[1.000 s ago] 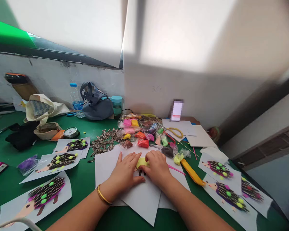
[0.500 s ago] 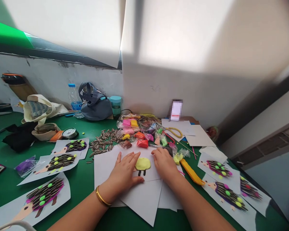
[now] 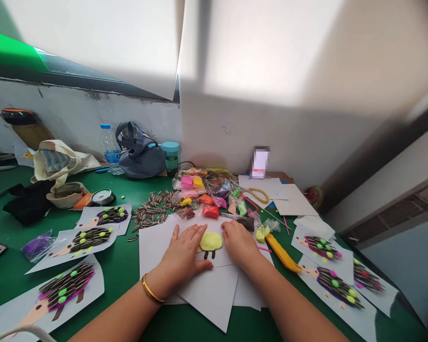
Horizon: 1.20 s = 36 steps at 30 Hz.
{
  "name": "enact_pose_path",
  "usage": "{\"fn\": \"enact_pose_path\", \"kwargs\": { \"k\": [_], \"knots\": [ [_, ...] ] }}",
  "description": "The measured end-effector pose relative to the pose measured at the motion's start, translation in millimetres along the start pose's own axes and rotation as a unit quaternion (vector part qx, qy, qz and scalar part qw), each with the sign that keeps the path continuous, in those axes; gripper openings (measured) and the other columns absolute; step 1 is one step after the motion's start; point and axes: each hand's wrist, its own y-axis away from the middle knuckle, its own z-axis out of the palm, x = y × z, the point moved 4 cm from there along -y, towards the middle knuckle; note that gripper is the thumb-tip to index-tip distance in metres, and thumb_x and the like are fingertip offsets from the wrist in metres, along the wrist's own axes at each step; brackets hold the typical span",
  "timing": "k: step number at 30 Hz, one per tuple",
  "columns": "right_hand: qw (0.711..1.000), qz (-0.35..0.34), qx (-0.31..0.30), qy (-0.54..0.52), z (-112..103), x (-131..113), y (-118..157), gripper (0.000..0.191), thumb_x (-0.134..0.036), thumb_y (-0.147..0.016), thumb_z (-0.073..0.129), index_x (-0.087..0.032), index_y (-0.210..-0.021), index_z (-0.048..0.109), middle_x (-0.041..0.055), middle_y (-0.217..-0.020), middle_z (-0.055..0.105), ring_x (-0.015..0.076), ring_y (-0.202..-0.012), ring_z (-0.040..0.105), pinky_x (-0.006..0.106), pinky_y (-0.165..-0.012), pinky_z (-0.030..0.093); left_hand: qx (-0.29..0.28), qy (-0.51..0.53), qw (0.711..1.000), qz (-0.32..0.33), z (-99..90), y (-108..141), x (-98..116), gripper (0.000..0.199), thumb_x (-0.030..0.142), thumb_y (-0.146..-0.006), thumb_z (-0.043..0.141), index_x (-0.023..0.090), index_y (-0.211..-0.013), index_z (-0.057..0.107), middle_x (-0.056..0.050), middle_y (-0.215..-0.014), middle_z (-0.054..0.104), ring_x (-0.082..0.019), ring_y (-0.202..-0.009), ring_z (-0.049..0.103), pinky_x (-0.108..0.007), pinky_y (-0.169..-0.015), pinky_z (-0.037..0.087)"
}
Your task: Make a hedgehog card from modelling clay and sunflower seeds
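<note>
A flat yellow clay oval [image 3: 211, 241] lies on a white sheet of paper [image 3: 157, 247], with two short dark legs [image 3: 209, 255] below it. My left hand [image 3: 187, 251] rests open on the sheet, thumb spread, its fingertips at the oval's left edge. On the other side, my right hand [image 3: 239, 242] lies with slightly bent fingers apart from any tool, tips close to the oval's right edge. Whether those fingertips touch the clay is hard to make out. More white sheets [image 3: 212, 294] overlap beneath my hands.
Behind the paper lie striped sunflower seeds [image 3: 151, 209] and bagged coloured clay [image 3: 209, 199]. A yellow craft knife [image 3: 281, 254] and scissors [image 3: 257, 194] are to the right. Seed-covered hedgehog pictures [image 3: 69, 289] flank both sides. A phone [image 3: 260, 163] leans on the back board.
My right hand has shifted slightly left, closer to the yellow clay, uncovering more of a dark piece and a pink stick beside it. My left hand stays in place.
</note>
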Motion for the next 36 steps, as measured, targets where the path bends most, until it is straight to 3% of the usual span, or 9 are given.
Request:
{"fn": "enact_pose_path", "kwargs": {
  "k": [9, 13, 17, 19, 21, 26, 30, 33, 36],
  "knots": [
    [1.000, 0.018, 0.004, -0.008, 1.4, 3.4, -4.6, 0.014, -0.017, -0.093, 0.050, -0.020, -0.096, 0.063, 0.0064, -0.103, 0.065, 0.0218, -0.097, 0.058, 0.030, -0.075, 0.037, 0.008, 0.009, 1.000, -0.004, 0.2, 0.7, -0.5, 0.099, 0.049, -0.069, 0.081, 0.022, -0.150, 0.032, -0.017, -0.147, 0.048, -0.033, -0.139, 0.038, -0.065, -0.116, 0.006],
    [0.998, -0.007, 0.052, -0.023, -6.3, 2.8, 0.3, 0.014, -0.015, -0.091, 0.051, -0.021, -0.089, 0.063, 0.0063, -0.103, 0.062, 0.0220, -0.101, 0.055, 0.029, -0.079, 0.038, 0.033, 0.036, 0.999, 0.001, -4.0, -0.4, -2.4, 0.096, 0.048, -0.069, 0.081, 0.024, -0.149, 0.033, -0.016, -0.146, 0.049, -0.034, -0.137, 0.041, -0.067, -0.115, 0.008],
    [0.989, -0.058, 0.093, -0.098, -21.4, 2.1, 9.9, 0.015, -0.013, -0.091, 0.047, -0.020, -0.089, 0.059, 0.0052, -0.097, 0.063, 0.0208, -0.095, 0.055, 0.030, -0.080, 0.039, 0.111, 0.128, 0.986, -0.004, -18.6, -1.6, -8.6, 0.070, 0.047, -0.083, 0.067, 0.022, -0.144, 0.041, -0.013, -0.145, 0.051, -0.031, -0.133, 0.045, -0.054, -0.113, 0.029],
    [0.981, -0.073, 0.095, -0.153, -26.1, 3.2, 13.8, 0.016, -0.017, -0.093, 0.043, -0.021, -0.088, 0.058, 0.0034, -0.091, 0.063, 0.0196, -0.087, 0.056, 0.029, -0.077, 0.040, 0.153, 0.199, 0.968, -0.032, -25.5, -2.1, -14.4, 0.055, 0.045, -0.090, 0.057, 0.020, -0.138, 0.049, -0.013, -0.138, 0.056, -0.028, -0.126, 0.052, -0.046, -0.107, 0.039],
    [0.968, -0.073, 0.108, -0.213, -27.6, 5.7, 15.9, 0.017, -0.023, -0.095, 0.041, -0.021, -0.088, 0.057, 0.0032, -0.089, 0.062, 0.0194, -0.083, 0.056, 0.030, -0.074, 0.041, 0.158, 0.284, 0.943, -0.074, -27.4, -3.5, -20.0, 0.045, 0.045, -0.089, 0.055, 0.019, -0.125, 0.060, -0.011, -0.126, 0.064, -0.027, -0.114, 0.060, -0.041, -0.099, 0.047],
    [0.903, -0.012, 0.125, -0.411, -14.8, 16.5, 11.5, 0.025, -0.040, -0.090, 0.053, -0.021, -0.105, 0.058, 0.0058, -0.097, 0.064, 0.0209, -0.087, 0.059, 0.033, -0.079, 0.047, 0.086, 0.467, 0.870, -0.131, -22.2, -7.5, -19.4, 0.031, 0.043, -0.074, 0.069, 0.016, -0.090, 0.069, -0.007, -0.092, 0.071, -0.024, -0.087, 0.065, -0.033, -0.079, 0.051],
    [0.799, 0.048, 0.037, -0.599, -0.9, 17.5, 8.5, 0.053, -0.053, -0.083, 0.064, -0.023, -0.126, 0.053, 0.0065, -0.103, 0.067, 0.0218, -0.090, 0.063, 0.033, -0.077, 0.050, 0.086, 0.533, 0.825, -0.165, -22.2, -5.5, -17.4, 0.029, 0.042, -0.070, 0.071, 0.016, -0.082, 0.066, -0.002, -0.080, 0.066, -0.017, -0.073, 0.060, -0.026, -0.066, 0.045],
    [0.735, 0.076, -0.066, -0.671, 4.5, 11.6, 11.2, 0.050, -0.056, -0.082, 0.066, -0.021, -0.117, 0.062, 0.0054, -0.093, 0.070, 0.0199, -0.077, 0.065, 0.030, -0.067, 0.050, 0.095, 0.566, 0.797, -0.188, -21.4, -3.6, -20.3, 0.031, 0.044, -0.070, 0.071, 0.017, -0.083, 0.063, 0.001, -0.077, 0.062, -0.015, -0.068, 0.055, -0.024, -0.061, 0.041],
    [0.728, 0.078, -0.088, -0.676, 3.1, 9.2, 13.4, 0.042, -0.054, -0.079, 0.070, -0.019, -0.102, 0.067, 0.0040, -0.082, 0.070, 0.0174, -0.067, 0.064, 0.027, -0.061, 0.048, 0.085, 0.567, 0.798, -0.186, -21.4, -3.7, -20.7, 0.028, 0.042, -0.072, 0.070, 0.017, -0.082, 0.063, 0.001, -0.076, 0.060, -0.014, -0.068, 0.054, -0.023, -0.061, 0.040]
  ]
}}
